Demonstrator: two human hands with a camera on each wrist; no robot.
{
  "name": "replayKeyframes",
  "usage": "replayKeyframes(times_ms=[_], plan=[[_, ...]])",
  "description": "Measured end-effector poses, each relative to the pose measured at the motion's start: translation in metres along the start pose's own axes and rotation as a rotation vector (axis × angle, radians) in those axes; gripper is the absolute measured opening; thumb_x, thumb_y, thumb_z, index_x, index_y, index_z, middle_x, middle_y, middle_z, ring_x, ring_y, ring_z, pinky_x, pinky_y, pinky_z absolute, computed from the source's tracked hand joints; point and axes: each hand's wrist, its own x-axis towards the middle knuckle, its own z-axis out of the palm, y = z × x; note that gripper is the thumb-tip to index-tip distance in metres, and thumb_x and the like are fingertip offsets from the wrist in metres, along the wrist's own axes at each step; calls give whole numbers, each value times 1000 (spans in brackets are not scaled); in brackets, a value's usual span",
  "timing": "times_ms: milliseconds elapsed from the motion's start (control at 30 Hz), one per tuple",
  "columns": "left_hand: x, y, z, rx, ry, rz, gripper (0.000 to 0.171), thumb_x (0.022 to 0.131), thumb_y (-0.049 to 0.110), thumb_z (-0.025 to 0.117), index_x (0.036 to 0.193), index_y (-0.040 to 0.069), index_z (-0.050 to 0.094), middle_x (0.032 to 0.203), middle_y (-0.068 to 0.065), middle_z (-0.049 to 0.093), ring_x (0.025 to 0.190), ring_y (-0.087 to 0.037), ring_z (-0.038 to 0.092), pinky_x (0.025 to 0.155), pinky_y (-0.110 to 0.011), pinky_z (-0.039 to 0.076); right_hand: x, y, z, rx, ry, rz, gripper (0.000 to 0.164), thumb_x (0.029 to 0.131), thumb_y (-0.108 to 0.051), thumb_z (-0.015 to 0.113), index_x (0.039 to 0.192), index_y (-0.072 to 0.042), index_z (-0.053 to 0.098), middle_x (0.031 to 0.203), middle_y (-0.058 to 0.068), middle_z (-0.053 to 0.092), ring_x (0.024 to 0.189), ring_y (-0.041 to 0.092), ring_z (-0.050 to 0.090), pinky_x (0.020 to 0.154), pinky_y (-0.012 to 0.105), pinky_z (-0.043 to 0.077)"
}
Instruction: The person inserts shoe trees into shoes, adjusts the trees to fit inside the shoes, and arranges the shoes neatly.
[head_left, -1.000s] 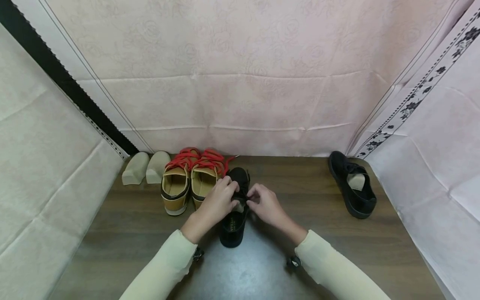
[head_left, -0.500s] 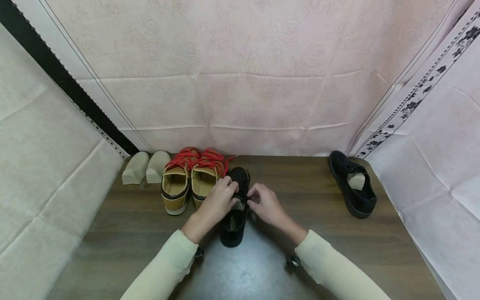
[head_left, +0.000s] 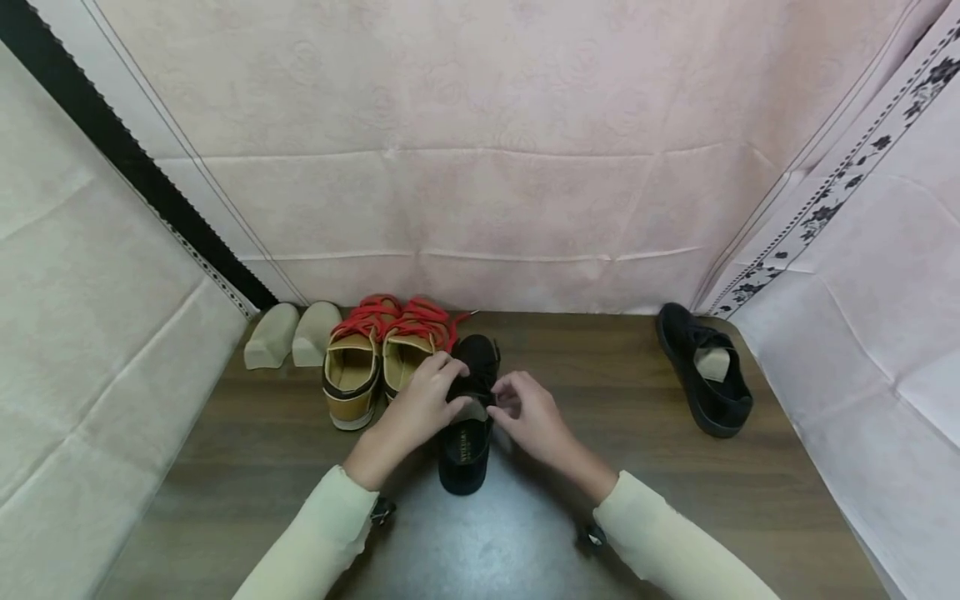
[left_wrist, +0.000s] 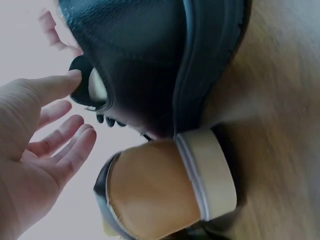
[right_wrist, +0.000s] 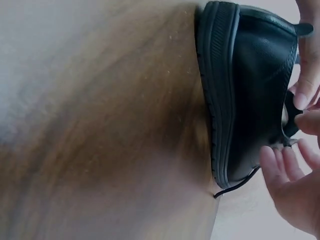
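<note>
A black lace-up shoe point(head_left: 463, 454) stands on the wooden floor with its heel towards me, a pale insert inside its opening. My left hand point(head_left: 423, 400) is at the shoe's left side; in the left wrist view its thumb touches the tongue point(left_wrist: 80, 85) and its other fingers are apart and loosely bent. At the right side is my right hand point(head_left: 531, 417), its thumb and fingers parted near the lace opening. A black lace point(right_wrist: 237, 187) trails down by the toe in the right wrist view. The hands partly hide the laces.
Left of the black shoe stands a pair of tan shoes point(head_left: 348, 408) with red laces point(head_left: 367, 321). Two pale shoe inserts point(head_left: 270, 337) lie farther left. Another black shoe point(head_left: 705, 400), with an insert inside, stands far right. Pale cloth point(head_left: 480, 200) hangs behind.
My left hand has shifted left, away from the shoe's laces, its thumb and fingers spreading. The right thumb and fingers have parted. The shoe has stayed in place.
</note>
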Motion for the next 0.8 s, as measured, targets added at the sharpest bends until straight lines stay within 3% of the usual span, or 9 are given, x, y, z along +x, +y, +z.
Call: replayKeyframes(times_ms=[267, 600, 800], plan=[[-8, -4, -14, 51, 88, 97, 35, 91, 21, 81, 120, 8, 69, 119, -9, 64, 110, -23, 64, 90, -38, 60, -14, -4, -1, -46, 47, -312, 23, 93, -13, 78, 114, -12, 67, 118, 1, 62, 108, 18, 66, 89, 40, 60], [-19, -15, -20, 143, 118, 113, 53, 94, 35, 77, 136, 7, 64, 141, -17, 60, 132, -33, 56, 102, -48, 55, -29, -8, -1, -93, -102, -490, 27, 95, -24, 77, 119, -14, 70, 129, 1, 63, 122, 15, 62, 100, 36, 56], [-26, -25, -21, 210, 122, 160, 61, 95, 40, 75, 143, 5, 60, 149, -20, 55, 138, -40, 52, 109, -54, 49, -31, -10, 6, -80, -177, -638, 24, 95, -21, 77, 115, -11, 71, 126, 2, 65, 119, 13, 62, 100, 27, 54]])
